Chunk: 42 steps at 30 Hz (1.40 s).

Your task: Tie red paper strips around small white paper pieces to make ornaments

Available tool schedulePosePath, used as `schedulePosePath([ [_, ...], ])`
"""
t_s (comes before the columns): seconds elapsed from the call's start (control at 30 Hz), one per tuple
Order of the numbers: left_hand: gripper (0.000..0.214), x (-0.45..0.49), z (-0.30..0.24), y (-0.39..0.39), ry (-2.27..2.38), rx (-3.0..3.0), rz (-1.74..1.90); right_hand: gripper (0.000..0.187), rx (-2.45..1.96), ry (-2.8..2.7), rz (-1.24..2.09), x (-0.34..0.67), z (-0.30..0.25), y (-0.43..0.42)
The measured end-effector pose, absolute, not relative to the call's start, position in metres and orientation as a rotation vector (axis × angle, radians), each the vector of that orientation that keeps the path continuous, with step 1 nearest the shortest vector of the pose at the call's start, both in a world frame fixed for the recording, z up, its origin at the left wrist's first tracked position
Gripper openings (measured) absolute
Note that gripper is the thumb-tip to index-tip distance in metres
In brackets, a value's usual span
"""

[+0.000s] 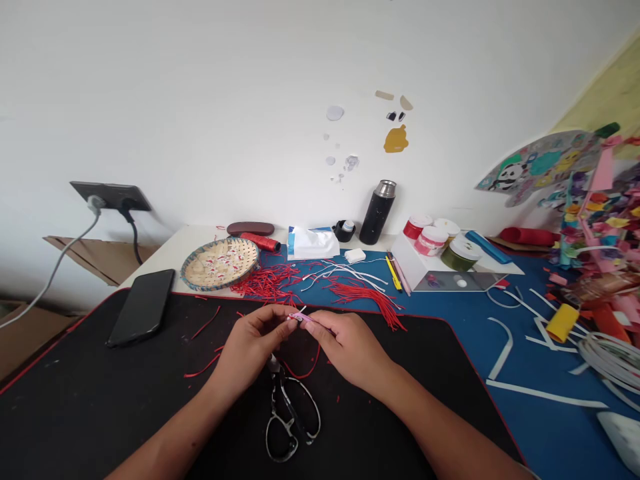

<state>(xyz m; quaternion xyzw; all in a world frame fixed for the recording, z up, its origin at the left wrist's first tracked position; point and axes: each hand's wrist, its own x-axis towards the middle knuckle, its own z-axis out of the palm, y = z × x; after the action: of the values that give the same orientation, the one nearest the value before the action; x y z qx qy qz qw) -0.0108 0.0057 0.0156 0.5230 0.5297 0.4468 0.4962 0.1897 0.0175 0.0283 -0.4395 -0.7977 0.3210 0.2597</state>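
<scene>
Over the middle of the black mat, my left hand (253,347) pinches a small white piece (291,317) between thumb and fingertips, with a bit of red showing at it. My right hand (353,347) meets it from the other side, its fingers closed on a thin pink tool (303,317) whose tip touches the white piece. The exact kind of both is too small to make out. Below my hands lie scissors (293,413) with black and silver handles. A red cord (305,373) curves beside the scissors' blades, which my left hand partly hides.
A woven basket (220,265) holds small red-and-white pieces. Red cord bundles (367,297) and white strips (350,272) lie behind my hands. A phone (143,307) rests at left. A black flask (378,212), paint jars (461,252) and a yellow cutter (393,274) stand or lie farther back.
</scene>
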Motion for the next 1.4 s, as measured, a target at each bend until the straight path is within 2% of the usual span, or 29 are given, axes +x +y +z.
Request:
schedulePosePath([
  [0.33, 0.022, -0.01, 0.017, 0.003, 1.389, 1.428, 1.071, 0.024, -1.257, -2.355, 0.628, 0.19, 0.031, 0.015],
  [0.57, 0.02, -0.008, 0.019, 0.003, 1.416, 1.539, 1.026, 0.024, -1.313, -2.504, 0.457, 0.19, 0.034, 0.015],
  [1.03, 0.02, -0.012, 0.011, 0.003, 1.388, 1.641, 0.98, 0.023, -1.299, -2.478, 0.528, 0.191, 0.033, 0.015],
  [1.4, 0.026, -0.008, 0.007, 0.004, 1.416, 1.474, 0.96, 0.029, -1.381, -2.641, 0.286, 0.186, 0.029, 0.014],
])
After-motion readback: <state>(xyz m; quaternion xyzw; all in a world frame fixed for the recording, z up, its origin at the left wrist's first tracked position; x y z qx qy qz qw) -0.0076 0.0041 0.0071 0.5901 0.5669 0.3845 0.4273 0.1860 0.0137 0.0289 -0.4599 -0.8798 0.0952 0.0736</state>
